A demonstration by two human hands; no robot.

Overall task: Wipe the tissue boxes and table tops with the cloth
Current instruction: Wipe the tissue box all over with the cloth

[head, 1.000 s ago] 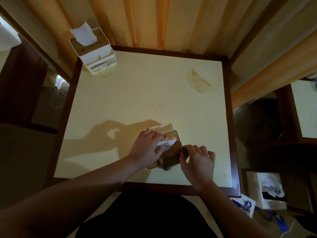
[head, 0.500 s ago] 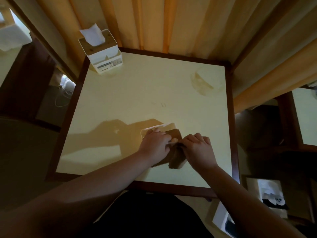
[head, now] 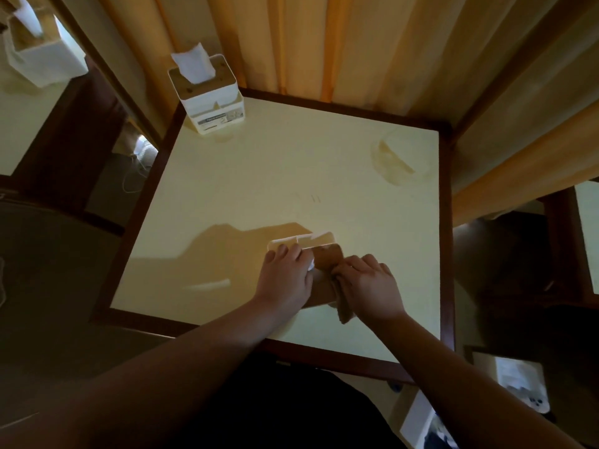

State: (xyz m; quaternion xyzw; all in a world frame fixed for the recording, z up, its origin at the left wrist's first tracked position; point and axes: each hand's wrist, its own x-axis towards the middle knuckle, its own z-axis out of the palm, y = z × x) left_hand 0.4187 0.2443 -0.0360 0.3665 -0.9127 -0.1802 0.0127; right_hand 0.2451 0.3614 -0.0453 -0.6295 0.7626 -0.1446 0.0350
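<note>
A white tissue box with a brown top (head: 324, 254) stands on the cream table top (head: 291, 176), near its front edge. My left hand (head: 285, 277) grips the box from the left, and a bit of white tissue shows under the fingers. My right hand (head: 369, 288) holds a brown cloth (head: 343, 311) pressed on the right part of the box top; a corner of the cloth hangs below the hand. A second white tissue box (head: 210, 92) with a tissue sticking up stands at the table's far left corner.
A brownish ring stain (head: 397, 162) marks the far right of the table. Orange curtains (head: 356, 43) hang behind. Another tissue box (head: 39, 53) sits on a table at the far left. A further table edge (head: 586, 238) shows at the right, and white bags (head: 522, 387) lie on the floor.
My right hand has slid the cloth across the box top, and its corner now hangs lower. My left hand keeps its hold. The view has shifted, so the far tissue box appears further right.
</note>
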